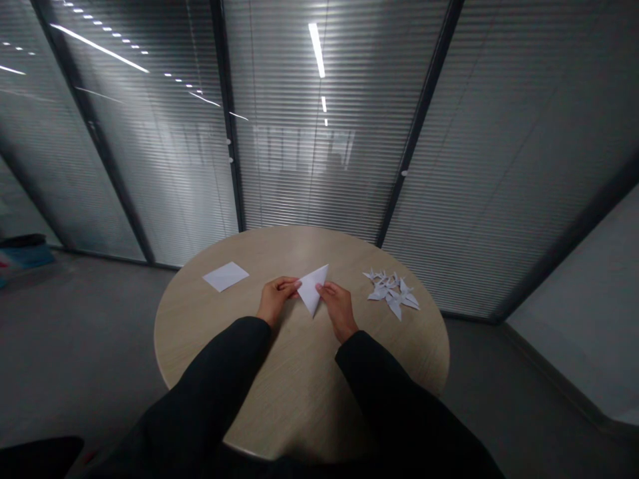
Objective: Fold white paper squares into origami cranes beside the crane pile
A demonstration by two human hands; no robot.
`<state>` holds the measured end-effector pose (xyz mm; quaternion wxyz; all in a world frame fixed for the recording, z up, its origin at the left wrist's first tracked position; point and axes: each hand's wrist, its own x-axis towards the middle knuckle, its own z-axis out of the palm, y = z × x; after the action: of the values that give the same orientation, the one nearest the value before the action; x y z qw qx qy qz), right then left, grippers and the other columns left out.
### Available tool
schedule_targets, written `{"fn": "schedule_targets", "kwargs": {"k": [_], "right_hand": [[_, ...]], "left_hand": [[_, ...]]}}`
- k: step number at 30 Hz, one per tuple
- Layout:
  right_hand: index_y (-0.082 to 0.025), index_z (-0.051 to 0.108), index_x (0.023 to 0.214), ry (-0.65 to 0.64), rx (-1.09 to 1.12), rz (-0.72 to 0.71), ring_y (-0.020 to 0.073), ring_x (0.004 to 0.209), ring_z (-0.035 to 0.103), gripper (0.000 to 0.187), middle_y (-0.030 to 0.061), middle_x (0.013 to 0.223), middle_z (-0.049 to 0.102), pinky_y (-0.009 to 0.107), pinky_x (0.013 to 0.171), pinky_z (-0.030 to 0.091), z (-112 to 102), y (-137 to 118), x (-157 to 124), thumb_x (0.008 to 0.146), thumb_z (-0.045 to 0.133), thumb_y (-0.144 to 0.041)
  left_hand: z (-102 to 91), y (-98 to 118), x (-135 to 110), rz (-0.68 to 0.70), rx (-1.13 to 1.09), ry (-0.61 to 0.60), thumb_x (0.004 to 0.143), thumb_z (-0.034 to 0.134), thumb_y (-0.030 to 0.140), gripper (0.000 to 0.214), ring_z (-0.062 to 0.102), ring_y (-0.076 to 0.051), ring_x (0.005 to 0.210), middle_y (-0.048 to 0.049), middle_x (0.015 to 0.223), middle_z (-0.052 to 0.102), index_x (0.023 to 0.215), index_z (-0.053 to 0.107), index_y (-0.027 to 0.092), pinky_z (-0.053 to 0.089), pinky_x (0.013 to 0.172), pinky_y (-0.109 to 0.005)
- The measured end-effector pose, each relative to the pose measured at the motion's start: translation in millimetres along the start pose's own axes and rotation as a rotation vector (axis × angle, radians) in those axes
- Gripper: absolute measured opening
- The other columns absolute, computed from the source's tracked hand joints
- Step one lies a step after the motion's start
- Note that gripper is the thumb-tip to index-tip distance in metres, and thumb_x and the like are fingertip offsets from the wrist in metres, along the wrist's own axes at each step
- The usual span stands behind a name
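A white sheet of paper folded into a triangle (312, 289) is held just above the middle of the round table, one point up and away, another toward me. My left hand (277, 297) pinches its left corner between thumb and fingers. On the opposite side, my right hand (338, 306) grips the right edge, its thumb lying on the near face and the other fingers partly hidden behind the paper. To the right lies a cluster of folded white paper cranes (392, 291). Flat on the left part of the table rests a stack or sheet of white paper (225, 276).
The round wooden table (299, 243) stands close to a glass partition with blinds (319, 179). A blue bin (27, 251) with a dark lining is on the floor at far left. A dark object, perhaps a chair (40, 456), shows at lower left.
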<state>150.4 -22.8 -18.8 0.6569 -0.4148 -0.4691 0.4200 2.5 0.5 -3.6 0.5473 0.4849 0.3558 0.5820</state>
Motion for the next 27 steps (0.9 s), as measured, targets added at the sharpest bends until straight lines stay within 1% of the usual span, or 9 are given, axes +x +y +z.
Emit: {"fn": "schedule_targets", "kwargs": {"k": [4,8,13,16,21,23,25,27], "right_hand": [[-0.018,0.068,0.076,-0.001,-0.002,0.004,0.0207,0.077,0.063,0.026,0.0047,0.082,0.072,0.031,0.071,0.046,-0.3,0.3,-0.4,0.067,0.071,-0.042],[-0.018,0.069,0.075,-0.006,0.0,0.022,0.0213,0.077,0.064,0.028,0.005,0.08,0.072,0.032,0.072,0.047,-1.9,1.2,0.0,0.065,0.073,-0.044],[-0.016,0.069,0.08,-0.024,0.038,0.117,0.0212,0.077,0.065,0.035,0.0063,0.083,0.073,0.033,0.072,0.05,-1.2,-0.6,-0.9,0.06,0.077,-0.043],[-0.015,0.069,0.083,-0.073,0.031,0.189,0.0198,0.072,0.066,0.037,0.0063,0.081,0.073,0.032,0.067,0.051,1.1,-2.0,-2.7,0.058,0.079,-0.041],[-0.015,0.067,0.071,-0.108,0.012,0.247,0.0165,0.059,0.064,0.033,0.0038,0.068,0.07,0.029,0.057,0.051,1.2,0.3,-2.9,0.053,0.083,-0.037],[-0.015,0.066,0.07,-0.116,0.025,0.253,0.0152,0.055,0.062,0.032,0.0033,0.065,0.069,0.028,0.053,0.051,0.0,1.9,-1.9,0.053,0.083,-0.036],[-0.015,0.065,0.072,-0.111,0.052,0.259,0.015,0.053,0.062,0.032,0.0031,0.064,0.069,0.028,0.051,0.05,-0.6,2.6,-1.2,0.053,0.084,-0.034],[-0.016,0.064,0.08,-0.102,0.094,0.268,0.0159,0.053,0.062,0.035,0.0031,0.065,0.069,0.029,0.051,0.051,-0.3,1.6,-1.5,0.054,0.084,-0.031]], "left_hand": [[-0.2,1.2,-1.4,-0.034,-0.018,0.01,0.05,0.085,0.04,0.039,0.063,-0.015,0.059,-0.0065,0.068,0.07,0.073,0.07,0.012,0.054,0.064,-0.031],[-1.2,0.0,-2.5,-0.078,-0.02,0.027,0.055,0.083,0.035,0.034,0.064,-0.015,0.059,-0.0065,0.067,0.069,0.074,0.069,0.011,0.056,0.066,-0.032],[-2.9,-2.0,-1.9,-0.091,-0.081,0.05,0.055,0.082,0.03,0.031,0.065,-0.015,0.06,-0.0067,0.069,0.07,0.075,0.069,0.01,0.056,0.068,-0.031],[-4.2,-1.6,-0.9,-0.064,-0.091,0.079,0.054,0.083,0.032,0.033,0.065,-0.015,0.06,-0.0059,0.067,0.069,0.075,0.069,0.01,0.056,0.067,-0.031],[-5.8,-0.9,0.9,-0.032,-0.053,0.135,0.053,0.083,0.036,0.037,0.064,-0.015,0.061,-0.0065,0.068,0.068,0.075,0.068,0.009,0.056,0.065,-0.032],[-6.4,-2.0,2.0,-0.026,-0.053,0.142,0.054,0.083,0.036,0.036,0.063,-0.015,0.061,-0.0062,0.068,0.068,0.075,0.068,0.01,0.056,0.066,-0.032],[-7.3,-3.4,3.2,-0.019,-0.036,0.14,0.054,0.082,0.035,0.035,0.063,-0.014,0.061,-0.0057,0.068,0.068,0.074,0.068,0.01,0.055,0.065,-0.032],[-8.2,-4.4,4.0,-0.003,0.003,0.125,0.056,0.081,0.037,0.035,0.062,-0.015,0.061,-0.0058,0.069,0.068,0.076,0.068,0.011,0.055,0.064,-0.031]]}}
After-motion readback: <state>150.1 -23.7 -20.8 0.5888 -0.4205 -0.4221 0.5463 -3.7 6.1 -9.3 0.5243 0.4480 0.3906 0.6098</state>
